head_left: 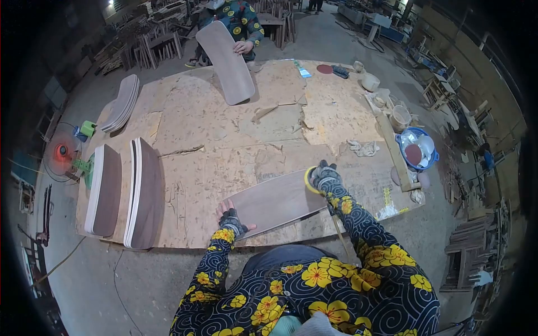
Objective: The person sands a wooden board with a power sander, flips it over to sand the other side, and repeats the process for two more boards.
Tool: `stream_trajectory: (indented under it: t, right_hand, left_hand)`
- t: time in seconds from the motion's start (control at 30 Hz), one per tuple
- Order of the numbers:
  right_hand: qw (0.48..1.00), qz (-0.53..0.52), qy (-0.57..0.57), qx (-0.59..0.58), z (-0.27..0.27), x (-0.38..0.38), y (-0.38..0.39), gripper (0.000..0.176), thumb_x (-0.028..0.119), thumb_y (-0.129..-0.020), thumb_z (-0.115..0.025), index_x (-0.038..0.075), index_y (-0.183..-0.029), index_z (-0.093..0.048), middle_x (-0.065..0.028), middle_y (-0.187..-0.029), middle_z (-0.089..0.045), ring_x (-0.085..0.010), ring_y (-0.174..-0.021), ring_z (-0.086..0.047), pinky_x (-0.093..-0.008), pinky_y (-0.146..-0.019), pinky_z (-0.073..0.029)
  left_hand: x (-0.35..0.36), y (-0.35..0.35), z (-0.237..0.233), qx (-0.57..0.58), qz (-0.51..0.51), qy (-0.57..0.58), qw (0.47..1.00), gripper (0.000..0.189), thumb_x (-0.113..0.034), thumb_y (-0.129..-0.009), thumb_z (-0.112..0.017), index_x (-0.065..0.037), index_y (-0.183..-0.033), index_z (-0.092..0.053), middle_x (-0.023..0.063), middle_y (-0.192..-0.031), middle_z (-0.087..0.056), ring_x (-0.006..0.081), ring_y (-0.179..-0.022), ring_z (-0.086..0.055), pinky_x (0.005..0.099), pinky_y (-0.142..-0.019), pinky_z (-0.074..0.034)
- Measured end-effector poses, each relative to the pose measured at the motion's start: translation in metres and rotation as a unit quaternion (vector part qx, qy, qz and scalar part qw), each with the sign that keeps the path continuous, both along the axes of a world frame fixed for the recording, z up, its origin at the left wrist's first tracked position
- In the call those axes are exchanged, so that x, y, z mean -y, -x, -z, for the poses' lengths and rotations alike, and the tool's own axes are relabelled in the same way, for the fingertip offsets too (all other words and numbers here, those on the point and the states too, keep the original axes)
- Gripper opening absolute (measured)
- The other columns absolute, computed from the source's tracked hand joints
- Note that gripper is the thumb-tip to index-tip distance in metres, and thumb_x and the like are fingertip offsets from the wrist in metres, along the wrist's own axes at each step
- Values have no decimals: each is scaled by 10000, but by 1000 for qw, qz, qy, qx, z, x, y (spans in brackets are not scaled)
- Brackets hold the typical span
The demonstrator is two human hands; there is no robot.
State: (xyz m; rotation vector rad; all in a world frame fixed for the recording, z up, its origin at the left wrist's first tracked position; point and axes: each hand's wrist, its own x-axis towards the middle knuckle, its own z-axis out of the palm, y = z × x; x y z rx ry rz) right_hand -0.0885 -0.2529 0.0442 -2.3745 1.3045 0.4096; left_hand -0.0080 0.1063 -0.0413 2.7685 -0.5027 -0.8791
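A curved wooden panel [274, 203] lies across the near edge of the table in front of me. My left hand [232, 219], in a fingerless glove, rests on the panel's left end with fingers spread and thumb apart. My gloved right hand [326, 178] is wrapped round a sander with a yellow pad rim [309, 180], at the panel's right end. The sander's body is mostly hidden under the hand. A thin hose [339, 235] runs back from it towards my body.
Stacked curved panels [147, 196] stand at the left, with a fan [63, 151] beyond. Across the table [196, 123], a co-worker's hand [243, 47] holds another panel [227, 67]. A rag [363, 148], a wooden bar [395, 151] and a blue basin [417, 148] are at the right.
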Motion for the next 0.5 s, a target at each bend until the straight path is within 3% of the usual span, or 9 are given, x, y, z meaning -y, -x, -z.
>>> stream_trajectory:
  t: [0.07,0.2,0.23,0.37,0.47,0.5]
  right_hand:
    - [997,32,-60,-27,-35,-16,-1,606,421,-805,-693,220,-1341,-493,-206,-1419,-414,-393,-1212,-576,-500,-975,-521]
    - [993,-112,-41,-21,1,-46,4,709,439,-749,-742,226,-1371,-475,-210,-1426,-414,-401,-1208,-575,-502,-946,-539]
    - [985,-167,-20,31,7,-48,14,769,448,-712,-759,224,-1384,-459,-219,-1414,-431,-410,-1212,-570,-484,-941,-539]
    - [995,-81,-59,-16,0,-26,4,813,450,-718,-765,192,-1409,-424,-236,-1398,-441,-403,-1215,-568,-457,-945,-530]
    - [996,-45,-62,39,-9,-7,26,812,415,-694,-825,180,-1369,-440,-239,-1371,-453,-431,-1186,-571,-467,-949,-519]
    - [998,-27,-55,35,7,2,29,848,480,-703,-768,193,-1412,-402,-233,-1409,-423,-412,-1233,-553,-482,-980,-508]
  left_hand:
    - [-3,0,8,8,-5,22,1000,1495,-651,-534,-855,-112,-1568,79,271,-1613,67,501,-1471,54,621,-1179,-92]
    - [-3,1,5,7,0,30,1000,1482,-643,-541,-856,-100,-1569,64,279,-1611,51,512,-1467,37,616,-1181,-91]
    - [-2,1,1,5,0,29,1000,1480,-643,-543,-855,-98,-1568,63,281,-1610,48,515,-1466,32,616,-1181,-91]
    - [-4,0,11,21,6,27,999,1473,-644,-556,-849,-90,-1565,69,273,-1613,48,516,-1467,21,610,-1184,-98]
    - [-4,0,13,20,1,23,1000,1471,-632,-555,-857,-93,-1566,65,264,-1616,49,510,-1470,28,614,-1182,-103]
    - [-4,0,13,14,1,18,1000,1473,-639,-557,-854,-93,-1566,70,260,-1617,62,502,-1473,33,606,-1186,-97]
